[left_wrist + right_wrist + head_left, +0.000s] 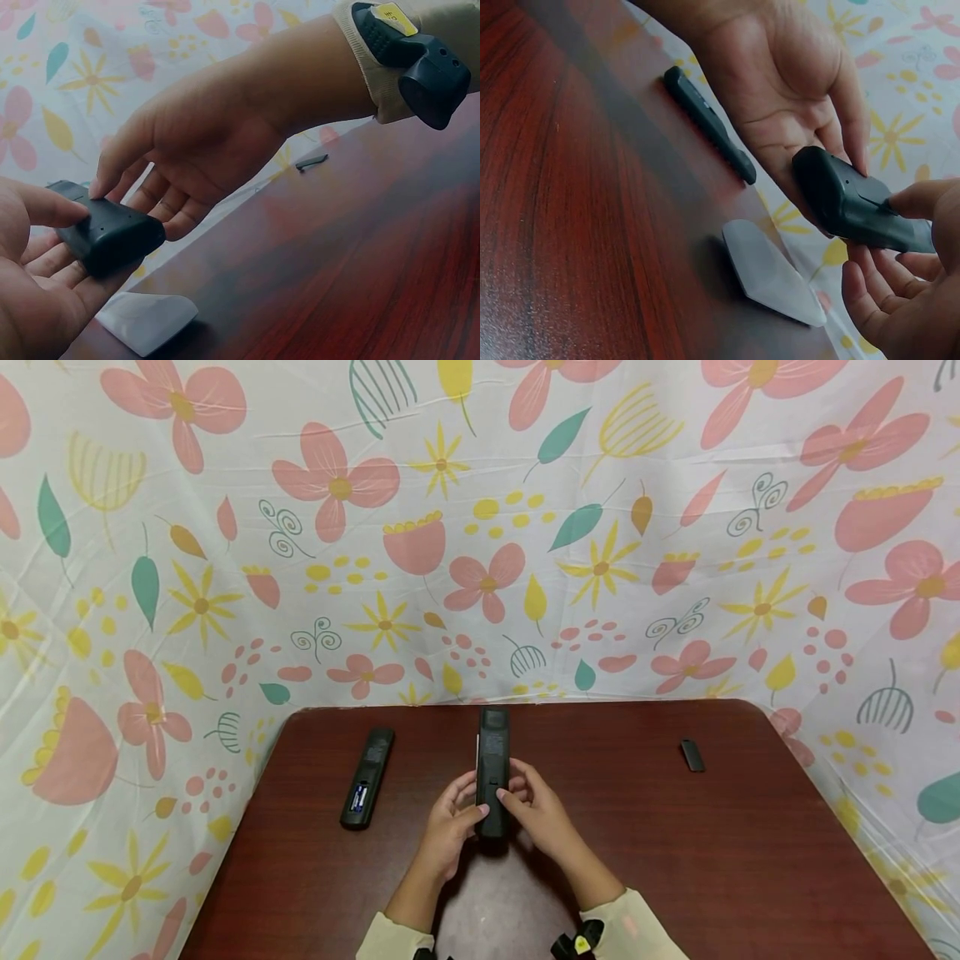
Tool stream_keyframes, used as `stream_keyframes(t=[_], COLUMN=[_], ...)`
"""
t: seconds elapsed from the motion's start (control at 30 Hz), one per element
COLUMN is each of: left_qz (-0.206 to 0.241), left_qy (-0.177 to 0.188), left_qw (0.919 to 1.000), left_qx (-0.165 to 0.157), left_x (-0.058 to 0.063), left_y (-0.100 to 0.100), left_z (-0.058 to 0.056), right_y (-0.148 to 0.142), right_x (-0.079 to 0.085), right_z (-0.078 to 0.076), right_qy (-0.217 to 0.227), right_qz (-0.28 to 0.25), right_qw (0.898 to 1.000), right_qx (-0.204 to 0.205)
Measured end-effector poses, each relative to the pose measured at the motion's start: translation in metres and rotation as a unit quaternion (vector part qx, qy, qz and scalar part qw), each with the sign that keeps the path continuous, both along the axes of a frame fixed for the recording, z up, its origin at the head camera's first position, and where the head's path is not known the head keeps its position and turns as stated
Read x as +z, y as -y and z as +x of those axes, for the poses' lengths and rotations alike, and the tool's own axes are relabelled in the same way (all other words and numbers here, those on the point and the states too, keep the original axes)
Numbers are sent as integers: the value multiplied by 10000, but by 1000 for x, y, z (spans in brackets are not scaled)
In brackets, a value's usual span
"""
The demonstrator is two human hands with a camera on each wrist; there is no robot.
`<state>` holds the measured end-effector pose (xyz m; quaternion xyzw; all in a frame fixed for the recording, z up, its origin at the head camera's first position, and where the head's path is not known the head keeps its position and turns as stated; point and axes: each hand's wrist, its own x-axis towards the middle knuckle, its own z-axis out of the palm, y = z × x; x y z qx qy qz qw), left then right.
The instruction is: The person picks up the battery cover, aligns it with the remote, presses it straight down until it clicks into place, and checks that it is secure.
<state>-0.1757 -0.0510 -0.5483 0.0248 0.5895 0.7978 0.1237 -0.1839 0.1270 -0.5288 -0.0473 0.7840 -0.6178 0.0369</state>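
Note:
Both hands hold a black remote control (492, 752) with its back face up, over the middle of the table. My left hand (447, 827) grips its near left side, thumb on the edge and fingers underneath. From the right, my right hand (546, 818) holds it too, its thumb pressing on the back near a small notch, which the right wrist view shows at the line of the battery cover (877, 206). Below the held remote lies a smooth white object (769, 274), almost wholly hidden in the head view.
To the left lies a second black remote (367, 777), its battery compartment uncovered with batteries (360, 797) inside. A small black cover piece (692, 756) rests on the right of the dark red wooden table (615, 860). A flowered cloth (487, 635) hangs behind the table.

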Motion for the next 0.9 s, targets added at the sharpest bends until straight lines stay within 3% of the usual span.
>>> stream_keyframes(t=[0.53, 0.6, 0.77, 0.9], left_qz=[-154, -152, -106, -96], left_qy=[17, 49, 57, 62], left_qw=[9999, 9999, 9999, 9999], left_qx=[61, 54, 20, 19], left_x=[0, 1, 1, 1], left_y=[-3, -3, -4, -4], left_z=[2, 2, 2, 2], right_y=[1, 1, 2, 1], right_x=[0, 10, 13, 1], right_z=[1, 5, 6, 2], right_qy=[98, 119, 134, 46], right_qz=[-81, -86, -139, -157], right_qw=[9999, 9998, 9997, 9998], right_qx=[-112, -97, -128, -136])
